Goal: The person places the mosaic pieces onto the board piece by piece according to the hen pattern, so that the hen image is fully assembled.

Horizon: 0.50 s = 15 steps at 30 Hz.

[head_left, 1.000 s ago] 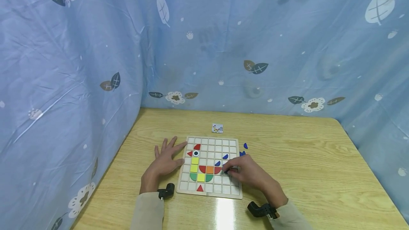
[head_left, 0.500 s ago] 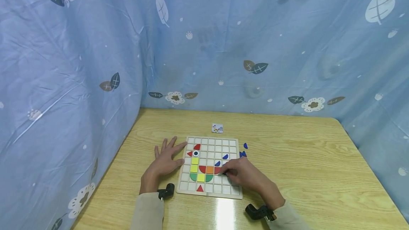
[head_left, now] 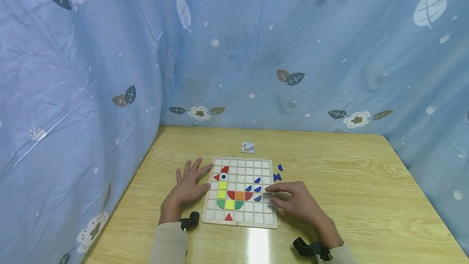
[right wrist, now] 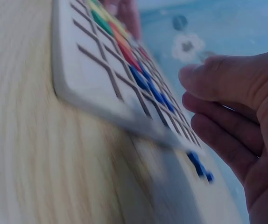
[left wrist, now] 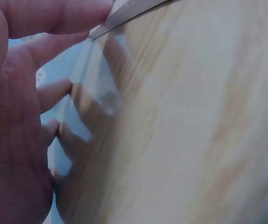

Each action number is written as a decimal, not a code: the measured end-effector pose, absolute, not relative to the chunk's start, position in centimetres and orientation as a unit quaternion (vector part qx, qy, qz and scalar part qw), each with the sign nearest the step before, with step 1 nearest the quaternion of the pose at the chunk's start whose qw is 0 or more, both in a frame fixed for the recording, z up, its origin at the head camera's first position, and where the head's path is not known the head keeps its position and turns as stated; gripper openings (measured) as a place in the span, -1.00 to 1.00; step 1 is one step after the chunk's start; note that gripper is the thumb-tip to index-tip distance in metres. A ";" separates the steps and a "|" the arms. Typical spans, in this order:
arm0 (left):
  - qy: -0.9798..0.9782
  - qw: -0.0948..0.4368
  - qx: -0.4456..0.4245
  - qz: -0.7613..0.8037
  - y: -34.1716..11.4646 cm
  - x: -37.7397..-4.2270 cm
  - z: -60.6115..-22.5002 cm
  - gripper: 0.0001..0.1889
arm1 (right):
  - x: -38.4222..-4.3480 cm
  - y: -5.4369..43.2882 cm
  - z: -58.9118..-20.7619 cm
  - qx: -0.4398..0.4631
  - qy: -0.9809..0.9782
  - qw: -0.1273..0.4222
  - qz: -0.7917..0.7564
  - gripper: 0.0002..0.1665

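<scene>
A wooden grid board point(head_left: 239, 225) lies on the table with coloured tiles set in its squares. My left hand point(head_left: 186, 188) is spread flat beside it, thumb and index finger touching the board's left edge. Over the board's right edge hovers my right hand point(head_left: 298, 201), fingers apart and nothing between them. Just left of its fingertips, a blue leaf-shaped tile point(head_left: 258, 198) sits in a square. Several like it lie above, among them one blue tile point(head_left: 257, 180). Red, orange, yellow and green tiles, such as an orange square point(head_left: 239, 195), fill squares further left.
Loose blue tiles point(head_left: 277, 177) lie just off the board's right edge, with another blue tile point(head_left: 280, 167) behind them. A small printed grid card point(head_left: 248, 148) is behind the board. A patterned blue curtain point(head_left: 234, 52) surrounds the table point(head_left: 348, 174).
My right hand has let go of a blue tile, which now sits in a square right of the red one. That hand has drawn back to the right; the left hand stays put.
</scene>
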<state>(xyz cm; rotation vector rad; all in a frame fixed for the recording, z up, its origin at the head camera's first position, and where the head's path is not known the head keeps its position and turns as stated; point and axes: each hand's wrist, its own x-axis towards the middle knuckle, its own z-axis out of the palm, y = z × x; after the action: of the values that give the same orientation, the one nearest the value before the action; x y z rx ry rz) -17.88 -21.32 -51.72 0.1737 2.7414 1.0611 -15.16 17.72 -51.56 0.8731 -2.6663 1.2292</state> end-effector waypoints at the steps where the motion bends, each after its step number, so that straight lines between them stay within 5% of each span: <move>1: 0.927 0.098 0.058 0.358 -21.3 -17.9 -51.7 -0.26 | -15.0 18.3 -51.6 0.269 -0.872 0.043 0.407 -0.64; 15: 0.927 0.099 0.057 0.357 -21.2 -17.8 -51.6 -0.26 | -14.3 25.3 -51.1 0.157 -0.870 0.106 0.455 -0.61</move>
<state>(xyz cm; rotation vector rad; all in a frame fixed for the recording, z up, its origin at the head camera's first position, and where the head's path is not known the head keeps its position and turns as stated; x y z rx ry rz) -17.83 -21.17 -51.59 0.1672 2.7435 1.0553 -14.34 25.29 -51.10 0.4632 -2.5630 1.3392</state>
